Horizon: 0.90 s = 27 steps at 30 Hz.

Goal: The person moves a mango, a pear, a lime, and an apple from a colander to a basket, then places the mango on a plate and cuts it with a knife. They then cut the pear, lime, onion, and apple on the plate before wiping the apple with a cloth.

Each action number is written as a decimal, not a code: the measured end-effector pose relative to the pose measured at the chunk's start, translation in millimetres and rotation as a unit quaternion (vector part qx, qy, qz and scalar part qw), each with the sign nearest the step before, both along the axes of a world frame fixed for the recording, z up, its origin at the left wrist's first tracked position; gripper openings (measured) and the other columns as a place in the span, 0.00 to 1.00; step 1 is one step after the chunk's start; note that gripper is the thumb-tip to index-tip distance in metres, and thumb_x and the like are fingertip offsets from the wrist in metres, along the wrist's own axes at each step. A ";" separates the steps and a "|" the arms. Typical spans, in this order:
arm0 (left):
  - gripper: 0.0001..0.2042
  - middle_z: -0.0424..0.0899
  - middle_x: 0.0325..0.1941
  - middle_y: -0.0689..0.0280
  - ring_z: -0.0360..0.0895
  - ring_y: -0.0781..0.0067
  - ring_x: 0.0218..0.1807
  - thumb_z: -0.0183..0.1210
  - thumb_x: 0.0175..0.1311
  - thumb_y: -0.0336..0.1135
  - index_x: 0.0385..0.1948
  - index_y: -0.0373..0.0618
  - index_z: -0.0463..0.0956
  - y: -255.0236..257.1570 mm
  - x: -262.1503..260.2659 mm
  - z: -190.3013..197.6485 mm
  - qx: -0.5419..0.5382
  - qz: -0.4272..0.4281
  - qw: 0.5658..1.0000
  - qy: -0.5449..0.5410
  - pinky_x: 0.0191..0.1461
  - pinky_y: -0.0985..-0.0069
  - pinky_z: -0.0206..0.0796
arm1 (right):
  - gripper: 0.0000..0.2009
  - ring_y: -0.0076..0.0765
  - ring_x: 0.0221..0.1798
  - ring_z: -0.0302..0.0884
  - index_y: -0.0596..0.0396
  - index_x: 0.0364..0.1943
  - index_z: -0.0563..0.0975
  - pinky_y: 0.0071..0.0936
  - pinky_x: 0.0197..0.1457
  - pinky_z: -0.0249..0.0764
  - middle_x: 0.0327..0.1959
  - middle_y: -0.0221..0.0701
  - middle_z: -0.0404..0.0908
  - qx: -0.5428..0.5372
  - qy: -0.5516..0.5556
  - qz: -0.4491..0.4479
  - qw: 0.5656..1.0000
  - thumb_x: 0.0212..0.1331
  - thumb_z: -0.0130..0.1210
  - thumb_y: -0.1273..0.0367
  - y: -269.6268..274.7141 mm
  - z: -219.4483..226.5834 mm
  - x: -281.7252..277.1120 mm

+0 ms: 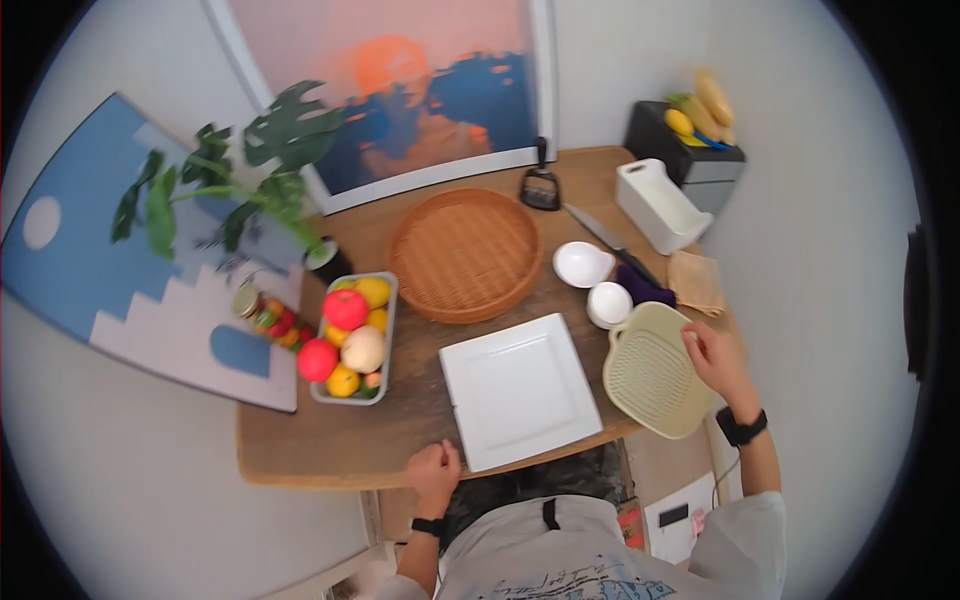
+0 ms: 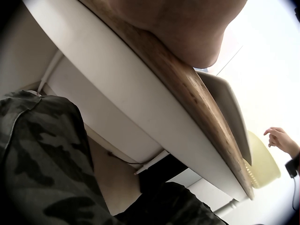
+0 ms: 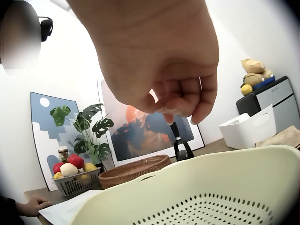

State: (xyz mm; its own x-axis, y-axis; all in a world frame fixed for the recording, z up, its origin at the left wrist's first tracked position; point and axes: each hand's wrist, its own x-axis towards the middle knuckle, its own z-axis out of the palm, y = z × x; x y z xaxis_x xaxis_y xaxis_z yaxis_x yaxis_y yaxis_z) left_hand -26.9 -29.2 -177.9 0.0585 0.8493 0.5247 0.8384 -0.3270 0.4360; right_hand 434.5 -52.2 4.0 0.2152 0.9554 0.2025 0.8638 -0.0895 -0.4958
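My left hand [image 1: 434, 471] rests at the table's front edge, fingers loosely curled with nothing in them. Just to its right lies a square white plate [image 1: 521, 391]. Over the pale yellow-green colander [image 1: 652, 372] hovers my right hand [image 1: 716, 358]. In the right wrist view the fingers [image 3: 185, 105] bend loosely above the colander's rim, and nothing shows between them. The colander stands at the table's right side, its perforated bottom visible. Seen from the left wrist, the left hand [image 2: 183, 28] is partly cut off at the top, its fingers hidden.
A round wicker tray [image 1: 465, 255] sits behind the plate. At left, a grey basket [image 1: 391, 335] holds fruit beside a jar [image 1: 262, 315] and a plant [image 1: 285, 200]. White bowls [image 1: 583, 264], a knife [image 1: 600, 232], a spatula [image 1: 540, 187] and a white bin [image 1: 660, 210] stand back right.
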 end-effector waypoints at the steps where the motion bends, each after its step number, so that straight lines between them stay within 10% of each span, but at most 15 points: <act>1: 0.18 0.69 0.14 0.59 0.71 0.54 0.19 0.61 0.61 0.29 0.12 0.46 0.65 0.7 -0.3 -0.2 0.002 -0.005 1.000 -0.008 0.24 0.59 0.61 | 0.08 0.48 0.21 0.76 0.58 0.40 0.81 0.40 0.27 0.69 0.20 0.45 0.76 0.001 0.003 0.010 1.000 0.67 0.56 0.68 -3.3 -0.4 -7.1; 8: 0.20 0.64 0.12 0.59 0.64 0.57 0.15 0.63 0.62 0.27 0.12 0.45 0.62 4.7 -19.9 22.9 -0.033 0.024 0.979 -0.198 0.21 0.64 0.55 | 0.07 0.46 0.23 0.76 0.59 0.40 0.81 0.38 0.29 0.70 0.22 0.44 0.77 -0.028 0.057 0.029 0.998 0.66 0.57 0.70 -58.4 -21.8 -85.0; 14: 0.09 0.76 0.32 0.54 0.74 0.51 0.35 0.66 0.60 0.30 0.30 0.41 0.73 95.7 -103.8 111.6 0.103 0.077 0.990 -0.051 0.37 0.61 0.64 | 0.07 0.44 0.22 0.76 0.58 0.41 0.82 0.38 0.27 0.70 0.21 0.42 0.78 -0.051 0.103 0.033 0.993 0.64 0.59 0.69 -90.4 -47.9 -139.2; 19: 0.30 0.76 0.55 0.50 0.74 0.43 0.55 0.69 0.57 0.46 0.60 0.45 0.71 160.2 -150.8 117.9 0.051 0.103 0.975 0.191 0.56 0.51 0.65 | 0.07 0.43 0.23 0.77 0.60 0.38 0.82 0.35 0.27 0.71 0.23 0.41 0.80 0.013 0.182 0.011 0.983 0.64 0.59 0.70 -89.7 -47.7 -177.2; 22: 0.33 0.78 0.56 0.52 0.74 0.42 0.59 0.71 0.53 0.51 0.60 0.47 0.72 168.2 -149.1 123.1 -0.096 0.088 0.982 0.136 0.60 0.48 0.65 | 0.07 0.44 0.24 0.78 0.60 0.39 0.82 0.36 0.29 0.71 0.24 0.41 0.80 0.045 0.242 0.030 0.969 0.64 0.59 0.70 -92.3 -46.2 -185.4; 27: 0.33 0.80 0.52 0.53 0.75 0.42 0.55 0.72 0.51 0.51 0.58 0.48 0.73 170.1 -146.4 115.5 -0.044 0.109 0.979 0.166 0.57 0.48 0.65 | 0.07 0.44 0.25 0.80 0.59 0.38 0.83 0.34 0.29 0.74 0.25 0.41 0.82 0.037 0.216 0.062 0.974 0.64 0.58 0.70 -106.0 -60.8 -172.3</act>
State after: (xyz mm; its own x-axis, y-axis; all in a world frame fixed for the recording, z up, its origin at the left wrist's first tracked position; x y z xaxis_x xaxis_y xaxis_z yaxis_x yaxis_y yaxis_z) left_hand -173.3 140.9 -62.4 0.0250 0.9021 0.4309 0.9846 -0.0969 0.1457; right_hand 262.2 -158.1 -56.8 0.1801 0.9654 0.1887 0.5759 0.0520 -0.8158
